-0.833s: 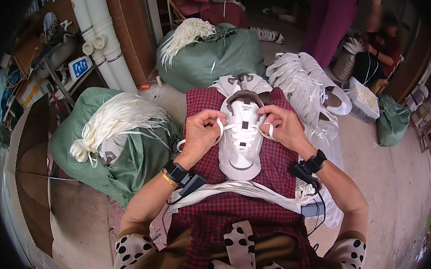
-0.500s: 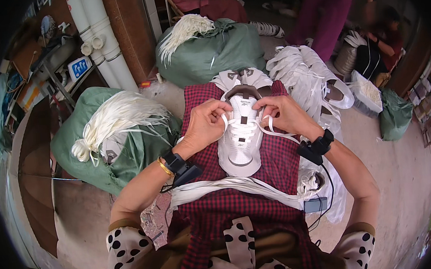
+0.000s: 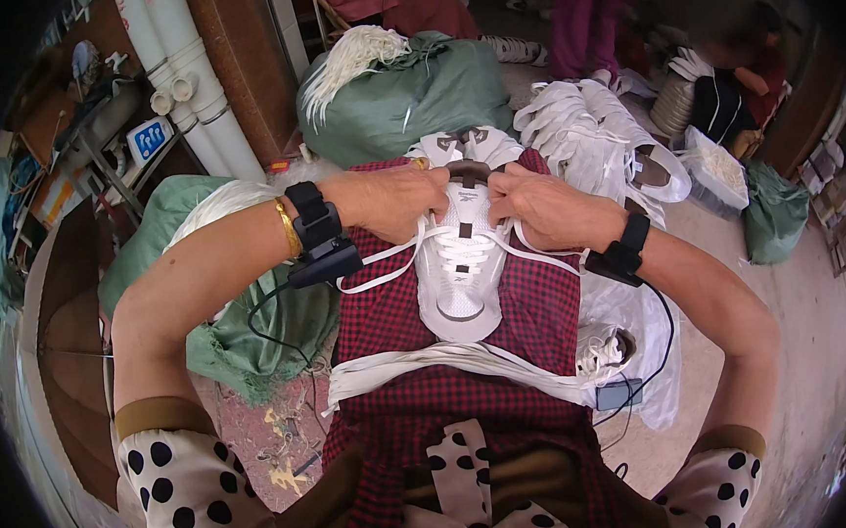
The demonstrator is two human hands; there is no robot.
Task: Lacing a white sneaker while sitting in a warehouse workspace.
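Note:
A white sneaker (image 3: 460, 286) with a dark tongue lining lies on the red-and-black checked cloth over my lap, toe toward me. White shoelace (image 3: 470, 247) crosses its front in rows. My left hand (image 3: 401, 203) is closed at the left side of the upper, by the topmost eyelets, with a lace end looping out beneath it to the left. On the opposite side my right hand (image 3: 543, 208) is closed on the other lace end at the eyelet edge, and that lace trails right. The fingertips of both hands are partly hidden. Another pair of sneakers (image 3: 469, 146) sits just beyond.
A bundle of white laces (image 3: 459, 358) lies across my lap. Green sacks (image 3: 431, 97) with more laces stand ahead and left. Stacked white sneakers (image 3: 595, 129) are on the right, near a clear lace box (image 3: 714, 175). A cable hangs from each wrist device. People sit and stand behind.
My left hand has moved up toward the collar, its elbow swinging outward left. My right hand has shifted slightly up and inward. The left lace now loops out wider.

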